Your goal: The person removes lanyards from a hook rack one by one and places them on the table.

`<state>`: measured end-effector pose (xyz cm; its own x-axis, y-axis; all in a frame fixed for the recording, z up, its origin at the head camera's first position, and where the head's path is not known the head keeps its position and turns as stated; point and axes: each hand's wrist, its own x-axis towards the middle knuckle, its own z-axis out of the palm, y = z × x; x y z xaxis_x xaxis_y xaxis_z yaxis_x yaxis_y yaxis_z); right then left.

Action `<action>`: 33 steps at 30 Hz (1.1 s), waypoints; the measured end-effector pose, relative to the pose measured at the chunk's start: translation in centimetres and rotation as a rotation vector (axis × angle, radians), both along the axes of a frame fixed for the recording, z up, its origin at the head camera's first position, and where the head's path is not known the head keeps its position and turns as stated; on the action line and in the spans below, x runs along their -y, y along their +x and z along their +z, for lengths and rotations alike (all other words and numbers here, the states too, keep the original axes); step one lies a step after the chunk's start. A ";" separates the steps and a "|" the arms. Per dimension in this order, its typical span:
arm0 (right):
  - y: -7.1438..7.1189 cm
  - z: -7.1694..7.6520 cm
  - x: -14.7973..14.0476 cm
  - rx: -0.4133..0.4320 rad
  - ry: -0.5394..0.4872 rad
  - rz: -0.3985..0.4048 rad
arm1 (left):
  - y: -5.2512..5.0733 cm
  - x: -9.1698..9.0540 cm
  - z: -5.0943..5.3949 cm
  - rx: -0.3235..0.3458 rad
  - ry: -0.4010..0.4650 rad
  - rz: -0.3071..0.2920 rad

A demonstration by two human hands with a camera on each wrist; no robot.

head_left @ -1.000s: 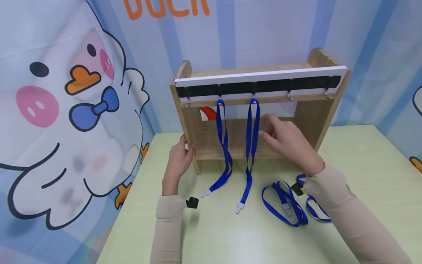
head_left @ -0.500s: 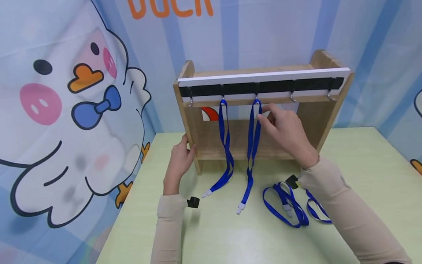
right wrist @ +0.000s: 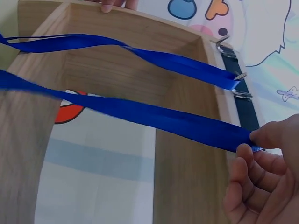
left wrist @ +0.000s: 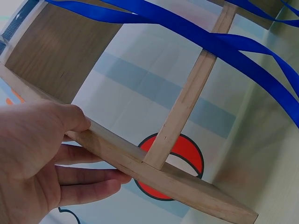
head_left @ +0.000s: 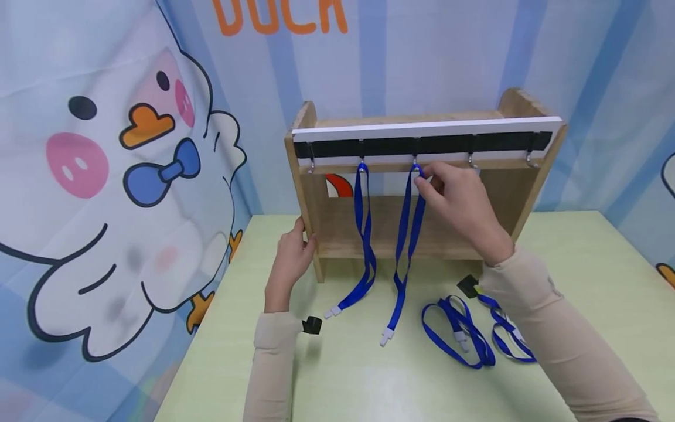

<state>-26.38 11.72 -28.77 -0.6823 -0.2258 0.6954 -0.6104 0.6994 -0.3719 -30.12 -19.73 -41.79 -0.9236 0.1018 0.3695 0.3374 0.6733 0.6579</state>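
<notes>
A wooden rack stands on the table, with a row of several metal hooks on its black-and-white front strip. My left hand grips its left side panel, thumb on one face and fingers on the other. From the middle hook a blue lanyard hangs, its white clip at the bottom. My right hand pinches this lanyard near the top of its loop, between thumb and index finger. Another blue lanyard hangs from the hook to the left, untouched.
Right of the hanging lanyards, a coiled blue lanyard lies on the pale green table. Beside it another blue lanyard is partly hidden by the right sleeve. A cartoon-printed cloth hangs behind the rack.
My right hand has moved left and up to the middle hook and now pinches the lanyard's upper loop. The left hand stays on the side panel. The camera view has shifted slightly.
</notes>
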 end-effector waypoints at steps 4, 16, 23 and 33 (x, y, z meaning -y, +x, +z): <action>0.5 0.6 0.0 -0.024 -0.012 0.010 | 0.1 -0.1 0.0 0.007 0.000 0.004; 3.1 0.6 -0.1 -0.039 0.032 0.056 | -0.1 -0.2 0.0 0.010 -0.015 0.015; 5.5 -0.3 0.4 -0.028 0.058 0.139 | 0.2 -0.1 0.0 0.013 -0.018 0.007; 8.8 -0.6 0.7 0.002 0.083 0.203 | 0.1 -0.1 -0.1 0.038 -0.011 0.018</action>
